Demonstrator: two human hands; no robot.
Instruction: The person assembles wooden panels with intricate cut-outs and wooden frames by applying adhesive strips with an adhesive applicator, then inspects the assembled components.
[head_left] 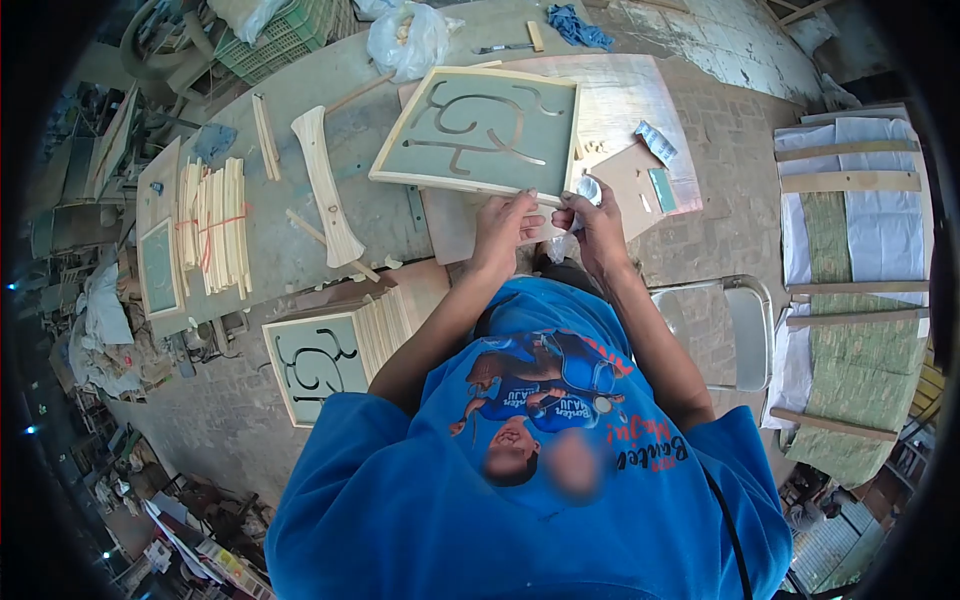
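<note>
A framed panel point(480, 97), green-grey with curved cut-out lines inside a pale wooden frame, lies tilted on the workbench in front of me. My left hand point(508, 232) is at its near edge, fingers curled and thumb against the frame's corner. Close beside it, my right hand point(594, 222) is closed around a crumpled whitish plastic bag point(588, 189), near the same corner. What is inside the bag I cannot make out. Under the panel is a flat board point(630, 95) with a blue packet point(656, 144) and a green rectangular piece point(662, 190) on it.
Left on the workbench point(375, 215) lie a shaped wooden piece point(325, 185) and tied wooden strips point(215, 225). A stack of similar framed panels point(335, 360) stands below, left of me. A folding chair point(750, 335) is at right. Farther back are a brush point(505, 47) and a blue cloth point(578, 28).
</note>
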